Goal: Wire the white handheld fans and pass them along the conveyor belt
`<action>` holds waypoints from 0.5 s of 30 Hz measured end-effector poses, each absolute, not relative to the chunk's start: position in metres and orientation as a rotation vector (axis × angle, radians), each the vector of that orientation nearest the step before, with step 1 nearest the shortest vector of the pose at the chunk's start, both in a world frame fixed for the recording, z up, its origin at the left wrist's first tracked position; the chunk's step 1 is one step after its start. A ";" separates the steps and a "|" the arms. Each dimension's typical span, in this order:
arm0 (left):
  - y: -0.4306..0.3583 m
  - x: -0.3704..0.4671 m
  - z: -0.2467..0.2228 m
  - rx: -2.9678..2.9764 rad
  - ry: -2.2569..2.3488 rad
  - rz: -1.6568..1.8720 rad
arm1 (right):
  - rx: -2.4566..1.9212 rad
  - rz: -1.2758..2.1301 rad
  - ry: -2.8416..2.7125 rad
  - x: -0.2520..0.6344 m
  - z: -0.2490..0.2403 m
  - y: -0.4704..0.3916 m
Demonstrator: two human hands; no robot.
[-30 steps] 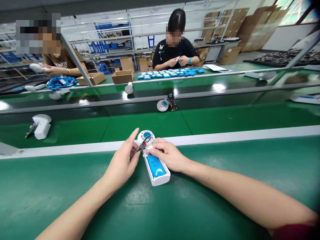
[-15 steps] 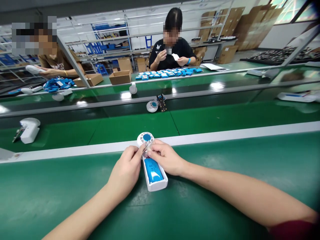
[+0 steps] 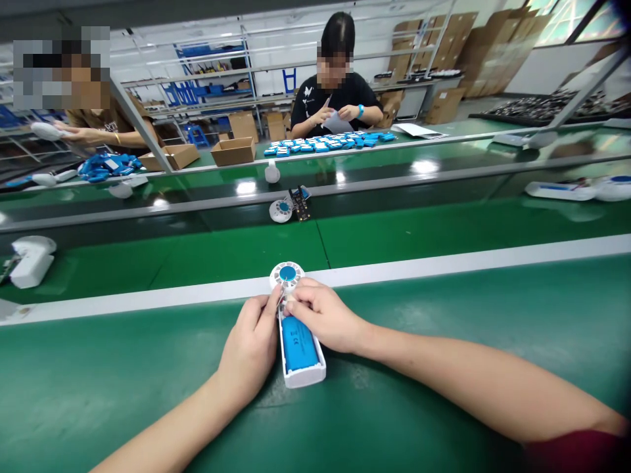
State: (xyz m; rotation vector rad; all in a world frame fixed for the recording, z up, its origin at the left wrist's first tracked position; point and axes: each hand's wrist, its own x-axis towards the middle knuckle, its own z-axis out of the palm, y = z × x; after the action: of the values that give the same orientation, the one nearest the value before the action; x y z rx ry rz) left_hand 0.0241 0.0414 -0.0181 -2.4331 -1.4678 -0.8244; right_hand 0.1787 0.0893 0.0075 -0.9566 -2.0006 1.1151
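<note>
A white plastic housing (image 3: 304,380), like a small handheld fan's half shell, lies on the green bench before me. Its round, slotted head bears a blue disc (image 3: 288,273). A blue-wrapped battery (image 3: 298,343) fills the open handle. At the housing's left side, my left hand (image 3: 250,345) is closed on it, thumb and forefinger at the neck beside thin wires. From the right, my right hand (image 3: 328,315) pinches a small pale part (image 3: 290,299) at the neck; the fingers mostly hide it.
Across the green conveyor (image 3: 236,243) lie a housing with a circuit board (image 3: 300,203), another white housing (image 3: 33,263) at left and one (image 3: 562,190) at right. Two co-workers sit opposite, near blue batteries (image 3: 330,142) and a cardboard box (image 3: 234,151). A white rail (image 3: 419,263) edges the bench.
Parts on the conveyor have shifted left. The housing under my hands has turned slightly, its lower end swinging left and nearer. A co-worker opposite has lowered their hands.
</note>
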 end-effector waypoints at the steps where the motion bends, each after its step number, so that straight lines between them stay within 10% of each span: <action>1: 0.041 0.024 -0.018 -2.440 -1.472 -0.846 | -0.957 1.106 -1.993 0.179 0.007 0.089; 15: 0.056 0.006 -0.017 -2.491 -1.158 -0.652 | -0.824 0.858 -2.246 0.186 0.010 0.094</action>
State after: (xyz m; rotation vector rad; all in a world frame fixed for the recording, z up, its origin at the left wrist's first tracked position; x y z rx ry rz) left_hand 0.0062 0.0556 -0.0172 -2.4909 -1.1582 -0.6516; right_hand 0.1856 0.0943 0.0099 -0.8236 -2.2458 0.8581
